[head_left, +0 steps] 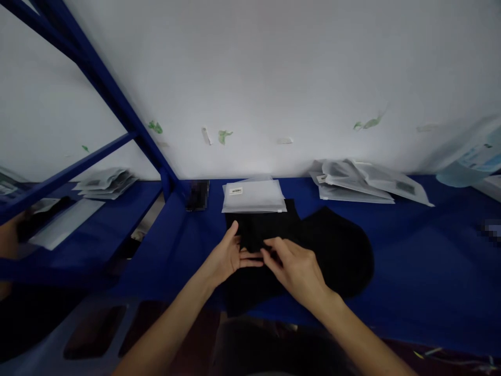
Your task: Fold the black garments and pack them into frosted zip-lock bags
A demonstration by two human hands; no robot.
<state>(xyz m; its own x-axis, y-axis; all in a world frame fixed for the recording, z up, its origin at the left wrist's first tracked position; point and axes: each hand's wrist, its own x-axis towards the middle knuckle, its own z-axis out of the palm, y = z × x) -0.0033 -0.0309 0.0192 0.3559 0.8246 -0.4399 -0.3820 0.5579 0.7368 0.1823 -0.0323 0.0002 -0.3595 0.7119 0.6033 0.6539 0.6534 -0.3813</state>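
Note:
Black cloth (270, 224), folded and perhaps a garment, lies in front of me on the blue table. My right hand (299, 266) pinches its near edge between thumb and fingertips. My left hand (230, 256) is palm up at the cloth's left side, its thumb raised and its fingers stretched out under the edge, close to the right fingertips. Another dark cloth piece (340, 250) with a rounded outline spreads out to the right. Just beyond the hands, a frosted zip bag (254, 196) with a small white label rests against the cloth's far edge.
Several frosted bags (364, 183) are piled at the back right, near a large bluish bottle (469, 156). A small dark object (198, 195) sits at the back left. The blue metal frame (129, 120) rises on the left; past it are more bags (105, 183) and another person's arm (10, 240).

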